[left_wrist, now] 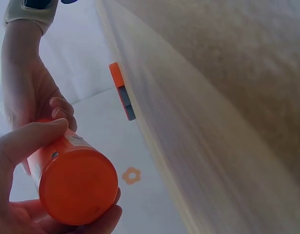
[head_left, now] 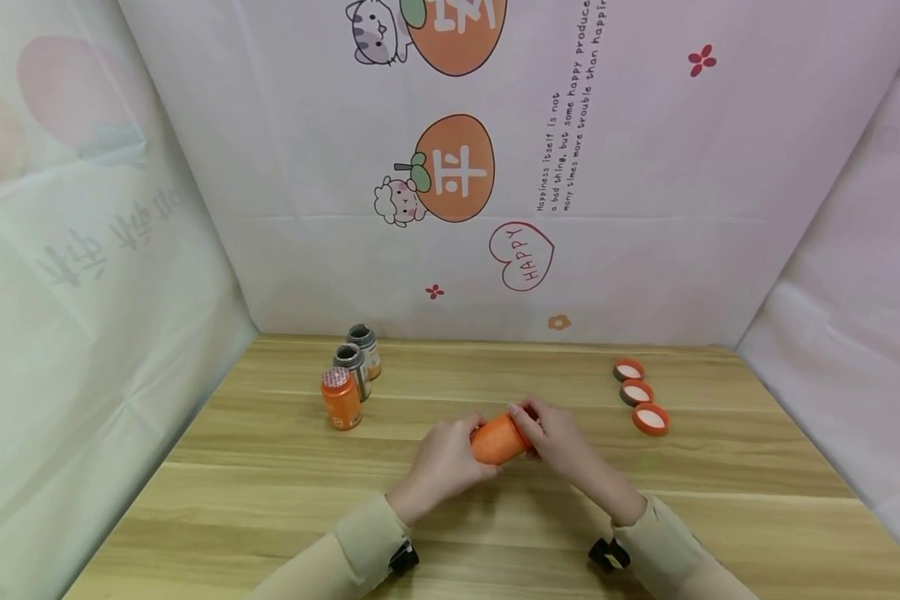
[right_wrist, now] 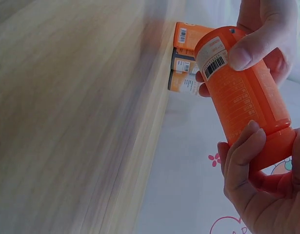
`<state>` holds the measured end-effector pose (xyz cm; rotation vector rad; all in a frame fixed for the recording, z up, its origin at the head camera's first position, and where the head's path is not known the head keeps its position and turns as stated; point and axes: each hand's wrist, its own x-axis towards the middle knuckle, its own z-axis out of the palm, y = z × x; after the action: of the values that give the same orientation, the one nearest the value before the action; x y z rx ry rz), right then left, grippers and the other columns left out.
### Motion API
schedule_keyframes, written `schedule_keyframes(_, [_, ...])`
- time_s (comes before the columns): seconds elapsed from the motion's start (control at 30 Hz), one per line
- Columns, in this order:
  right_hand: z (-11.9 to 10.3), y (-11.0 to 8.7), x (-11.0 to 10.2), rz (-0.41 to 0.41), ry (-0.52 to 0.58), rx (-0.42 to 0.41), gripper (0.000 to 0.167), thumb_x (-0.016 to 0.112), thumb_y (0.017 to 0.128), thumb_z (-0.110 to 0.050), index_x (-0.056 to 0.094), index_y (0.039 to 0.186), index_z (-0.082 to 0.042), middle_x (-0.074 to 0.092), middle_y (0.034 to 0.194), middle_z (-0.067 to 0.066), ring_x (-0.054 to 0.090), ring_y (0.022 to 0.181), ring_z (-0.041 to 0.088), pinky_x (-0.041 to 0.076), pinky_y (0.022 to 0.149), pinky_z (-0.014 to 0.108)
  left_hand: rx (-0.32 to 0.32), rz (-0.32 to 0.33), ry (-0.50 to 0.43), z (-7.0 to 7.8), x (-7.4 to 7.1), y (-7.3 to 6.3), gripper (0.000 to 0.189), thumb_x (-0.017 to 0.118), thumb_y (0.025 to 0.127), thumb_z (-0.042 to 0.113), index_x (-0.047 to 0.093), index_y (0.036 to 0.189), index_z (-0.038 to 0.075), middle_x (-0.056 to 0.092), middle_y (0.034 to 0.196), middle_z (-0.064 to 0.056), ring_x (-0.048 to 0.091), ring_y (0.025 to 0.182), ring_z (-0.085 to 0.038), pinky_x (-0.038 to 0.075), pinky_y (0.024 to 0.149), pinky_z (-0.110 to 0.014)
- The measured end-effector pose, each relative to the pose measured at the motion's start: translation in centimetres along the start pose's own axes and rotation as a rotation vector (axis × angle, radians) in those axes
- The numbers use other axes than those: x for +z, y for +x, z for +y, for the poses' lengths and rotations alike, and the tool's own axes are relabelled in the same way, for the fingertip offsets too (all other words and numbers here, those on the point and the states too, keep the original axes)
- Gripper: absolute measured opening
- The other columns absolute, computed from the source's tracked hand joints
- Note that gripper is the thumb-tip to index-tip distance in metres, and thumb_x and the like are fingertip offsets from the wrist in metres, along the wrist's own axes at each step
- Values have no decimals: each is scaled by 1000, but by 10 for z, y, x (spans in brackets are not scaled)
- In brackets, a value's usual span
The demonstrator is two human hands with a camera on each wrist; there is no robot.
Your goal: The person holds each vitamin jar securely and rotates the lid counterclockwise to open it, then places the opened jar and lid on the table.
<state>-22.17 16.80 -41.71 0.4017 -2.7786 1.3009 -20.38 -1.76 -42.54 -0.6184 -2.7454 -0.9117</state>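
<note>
Over the middle of the table both hands hold an orange plastic bottle [head_left: 498,440], tilted on its side. My left hand [head_left: 450,457] grips its body near the base, with the thumb across the label in the right wrist view. My right hand [head_left: 558,437] has its fingers curled round the orange screw cap [right_wrist: 274,151] at the other end. The cap sits on the bottle. In the left wrist view the round base [left_wrist: 79,187] faces the camera. A printed label with a barcode [right_wrist: 215,67] shows on the side.
At the back left stand an orange bottle [head_left: 342,410] with a patterned top and two grey bottles without caps, the nearer grey bottle [head_left: 362,379] beside it. Three caps lie in a row at the right, the front one an orange cap [head_left: 650,419]. A printed white backdrop [head_left: 645,208] borders the table [head_left: 270,500].
</note>
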Motion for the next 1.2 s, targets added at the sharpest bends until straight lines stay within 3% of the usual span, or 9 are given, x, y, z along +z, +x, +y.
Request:
schedule_keyframes(0.2, [-1,-1,0,14,-12,0,33,47,99,-38,62,99,-9,55,65,2,52,47,13,45,44,26,32,31,49,4,2,-1,50,87,62,32,65,104,15,66,83,4,53,64,-6,40,56,-21])
schedule_keyframes(0.5, [-2,-2,-2,44,-71,-58,28,46,100,-33,60,94,-9,52,58,0,48,43,11,42,42,25,70,68,30,5,-1,-1,49,85,64,26,68,107,13,69,85,3,54,64,-5,39,56,-20])
schedule_keyframes(0.73, [2,-3,-3,32,-163,-147,23,48,99,-27,59,94,-7,49,57,-2,45,42,6,41,42,22,57,42,22,2,1,0,50,85,63,29,70,108,12,70,86,3,53,66,-6,39,59,-21])
schedule_keyframes(1.0, [4,-2,-8,4,-196,-242,28,46,100,-33,59,97,-8,48,59,-6,43,43,3,41,43,21,0,-31,-132,-1,-1,3,52,87,61,29,70,108,12,69,88,4,52,67,-5,41,61,-21])
schedule_keyframes(1.2, [4,0,-9,25,-192,-297,26,48,99,-30,60,97,-6,50,66,-6,43,44,-1,41,43,20,-8,-46,-166,0,-5,6,51,87,61,28,71,107,13,68,85,6,52,66,-5,41,59,-21])
